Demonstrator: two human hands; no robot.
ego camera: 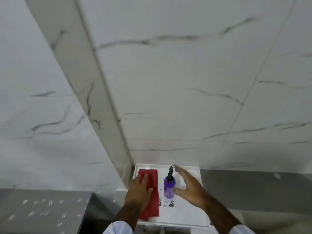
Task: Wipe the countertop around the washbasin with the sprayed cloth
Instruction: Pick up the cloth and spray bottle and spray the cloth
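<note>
The left hand (139, 191) lies flat on the red cloth (151, 193), fingers together, pressing it on the white desk (185, 215). The right hand (190, 186) is open, fingers apart, just beside the purple spray bottle (169, 188), which stands between both hands.

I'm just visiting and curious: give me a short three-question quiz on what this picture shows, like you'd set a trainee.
1. True or false: the left hand lies on the red cloth.
2. The right hand is: A) gripping the purple spray bottle; B) open beside the bottle, with no firm grip on it; C) out of view.
3. Fill in: the cloth and bottle sit on a white ____ against the marbled wall.

Key
1. True: the palm rests flat on the cloth.
2. B: fingers spread, thumb near the bottle.
3. Countertop; the bottle stands upright, to the right of the cloth.
</note>
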